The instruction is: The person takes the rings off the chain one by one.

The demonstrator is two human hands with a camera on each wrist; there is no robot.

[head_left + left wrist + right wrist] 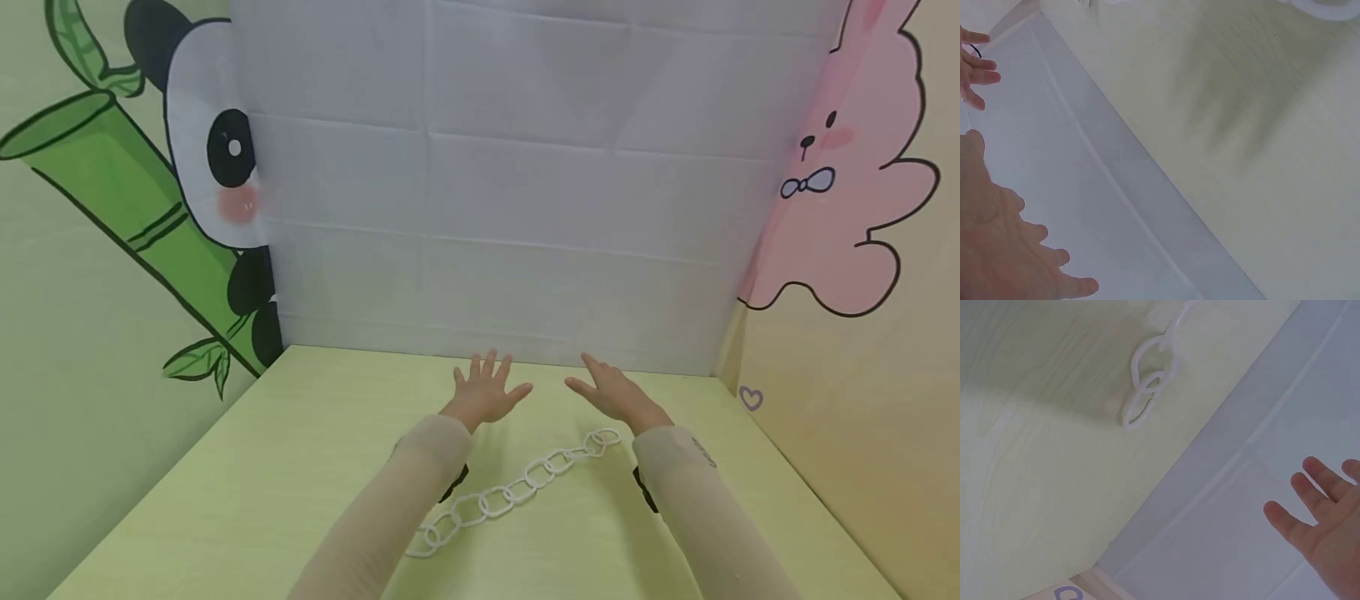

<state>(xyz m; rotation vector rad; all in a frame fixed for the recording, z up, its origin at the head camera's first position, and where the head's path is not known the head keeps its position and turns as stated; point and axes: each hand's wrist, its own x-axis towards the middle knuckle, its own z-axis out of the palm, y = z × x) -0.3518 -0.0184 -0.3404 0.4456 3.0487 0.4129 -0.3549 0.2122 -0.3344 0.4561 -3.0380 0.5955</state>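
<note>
A chain of white plastic links (497,501) lies diagonally on the pale yellow table, its near end partly covered by the left sleeve. My left hand (483,395) hovers over the table beyond the chain, fingers spread, holding nothing. To the right, my right hand (613,395) is raised beyond the chain's far end, with fingers extended and nothing in it. In the right wrist view the last links of the chain (1136,362) show on the wood-grain surface, apart from the right hand (1329,519). The left wrist view shows the left palm (1004,244) with its fingers outstretched.
The table (322,433) ends at a creased white sheet (517,192) hanging behind it. A green side wall with a panda drawing (202,133) stands left, and a wall with a pink rabbit drawing (847,217) stands right.
</note>
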